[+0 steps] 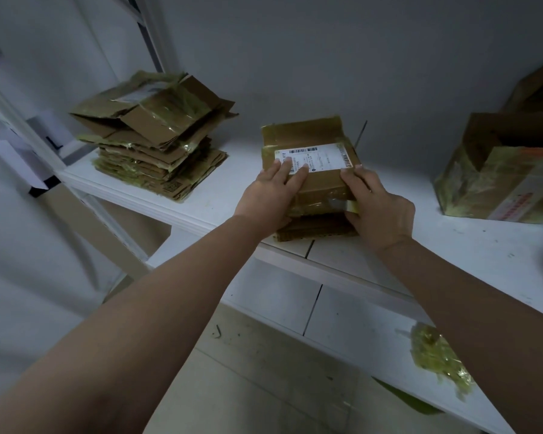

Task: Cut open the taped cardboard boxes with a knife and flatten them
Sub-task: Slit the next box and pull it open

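Head view: my left hand [271, 195] lies flat on the box [311, 170]; my right hand [378, 203] grips its side.
Shiny tape could make it slip off the shelf [201, 208].

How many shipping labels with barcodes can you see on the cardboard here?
1 clearly: the white barcode label on the brown taped cardboard box under both hands. A pale patch atop the flattened cardboard stack may be another.

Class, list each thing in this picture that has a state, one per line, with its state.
Labelled box: taped, pressed by both hands.
Stack: flattened boxes, piled on the shelf.
Right box: open, standing.
Tape scraps: crumpled, on the lower shelf.
Left hand: fingers flat on top.
Right hand: gripping the box's right edge.
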`<move>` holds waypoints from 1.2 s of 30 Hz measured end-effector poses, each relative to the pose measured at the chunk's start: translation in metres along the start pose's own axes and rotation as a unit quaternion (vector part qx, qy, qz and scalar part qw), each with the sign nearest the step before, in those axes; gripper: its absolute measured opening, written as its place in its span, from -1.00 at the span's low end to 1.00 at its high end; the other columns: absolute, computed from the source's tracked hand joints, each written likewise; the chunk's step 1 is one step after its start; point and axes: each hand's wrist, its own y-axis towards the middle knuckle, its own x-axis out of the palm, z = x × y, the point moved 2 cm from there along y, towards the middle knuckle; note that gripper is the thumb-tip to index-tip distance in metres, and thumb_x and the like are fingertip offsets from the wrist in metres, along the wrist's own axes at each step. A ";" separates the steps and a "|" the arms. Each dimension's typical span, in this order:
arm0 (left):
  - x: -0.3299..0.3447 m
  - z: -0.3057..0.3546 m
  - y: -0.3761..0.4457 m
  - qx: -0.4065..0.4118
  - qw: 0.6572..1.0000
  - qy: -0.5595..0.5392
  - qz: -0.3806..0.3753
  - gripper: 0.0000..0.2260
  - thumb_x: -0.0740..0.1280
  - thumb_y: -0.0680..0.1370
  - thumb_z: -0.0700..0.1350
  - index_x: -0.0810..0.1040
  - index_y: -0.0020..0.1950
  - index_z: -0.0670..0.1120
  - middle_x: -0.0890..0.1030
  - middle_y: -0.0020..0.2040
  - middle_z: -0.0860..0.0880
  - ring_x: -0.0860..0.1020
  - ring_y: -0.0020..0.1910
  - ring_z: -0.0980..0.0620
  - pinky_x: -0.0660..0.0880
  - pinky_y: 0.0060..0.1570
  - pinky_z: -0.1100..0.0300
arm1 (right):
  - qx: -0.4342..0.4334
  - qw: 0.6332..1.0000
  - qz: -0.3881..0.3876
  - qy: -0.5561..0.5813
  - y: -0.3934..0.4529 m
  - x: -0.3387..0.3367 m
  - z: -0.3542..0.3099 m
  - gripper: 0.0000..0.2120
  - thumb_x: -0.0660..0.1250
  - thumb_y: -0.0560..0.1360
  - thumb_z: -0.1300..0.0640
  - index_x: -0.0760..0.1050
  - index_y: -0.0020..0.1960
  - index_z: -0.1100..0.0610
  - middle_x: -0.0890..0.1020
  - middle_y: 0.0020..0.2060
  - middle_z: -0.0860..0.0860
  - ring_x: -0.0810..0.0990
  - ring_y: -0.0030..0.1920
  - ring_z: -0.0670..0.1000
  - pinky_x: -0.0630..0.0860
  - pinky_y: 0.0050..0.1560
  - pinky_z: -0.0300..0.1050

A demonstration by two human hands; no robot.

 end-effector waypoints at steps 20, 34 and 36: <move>-0.035 -0.020 0.008 -0.028 0.941 -0.327 0.083 -0.56 0.36 0.55 0.05 0.35 0.39 0.04 0.57 0.04 -0.05 0.56 -0.07 0.00 0.41 -0.18 0.25 | 0.186 0.965 0.008 0.185 0.022 -0.034 0.021 -0.62 0.22 0.56 -0.10 0.30 0.33 -0.05 0.62 -0.05 0.10 0.59 -0.07 0.24 0.52 -0.13 0.05; 0.019 0.012 0.013 -0.180 0.944 -0.247 0.124 -0.36 0.34 0.43 0.30 0.23 0.45 0.19 0.18 0.50 0.00 0.30 0.40 -0.09 0.50 0.16 -0.12 | 0.212 0.970 -0.057 0.102 0.003 0.002 0.003 -0.17 0.25 0.44 -0.33 -0.02 0.53 -0.04 0.61 0.03 0.08 0.61 -0.06 0.14 0.35 -0.20 -0.16; 0.019 0.012 0.015 -0.174 0.946 -0.247 0.114 -0.37 0.36 0.44 0.23 0.22 0.45 0.19 0.17 0.50 0.00 0.29 0.41 -0.10 0.48 0.15 -0.10 | 0.210 0.970 -0.061 0.107 0.002 0.003 0.006 -0.21 0.26 0.48 -0.24 -0.05 0.54 -0.04 0.61 -0.02 0.08 0.57 -0.16 0.10 0.33 -0.22 -0.17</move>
